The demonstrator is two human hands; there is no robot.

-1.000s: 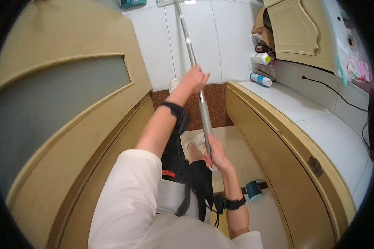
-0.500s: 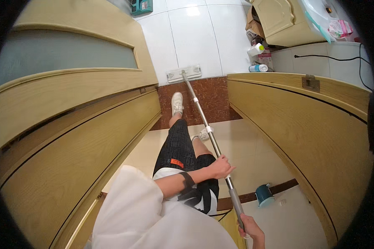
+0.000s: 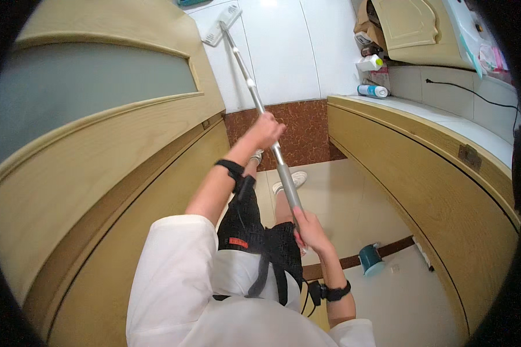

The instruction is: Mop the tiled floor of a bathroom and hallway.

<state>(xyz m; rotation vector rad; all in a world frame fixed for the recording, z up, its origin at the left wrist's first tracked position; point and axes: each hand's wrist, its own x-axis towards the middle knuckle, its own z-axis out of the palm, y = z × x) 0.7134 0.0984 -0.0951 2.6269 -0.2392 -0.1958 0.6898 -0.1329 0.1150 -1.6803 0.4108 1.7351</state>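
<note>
Mop: the mop (image 3: 259, 104) lies ahead of the body, its far end on the white tile floor (image 3: 278, 52), its near end low by the right hip.
Long axis: the pole slants from lower right to upper left, crossing above the brown doorway strip (image 3: 304, 124).
Mop head: the flat white mop head (image 3: 222, 28) sits forward and left of both hands, turned askew, its left end just beside the edge of the wooden door (image 3: 208, 75); contact with the door cannot be confirmed.
Left hand: the left hand (image 3: 265, 130) is closed round the metal pole above the grey grip (image 3: 287, 184); it is the nearer hand to the mop head.
Right hand: the right hand (image 3: 312, 231) is wrapped round the lower end of the grip, farther back; some fingers are hidden.
Right side: a spray can (image 3: 372, 91) and white bottle (image 3: 369, 63) stand well apart from the mop head.
Behind: a teal pail (image 3: 370, 260) is on the floor, right of the right hand.
</note>
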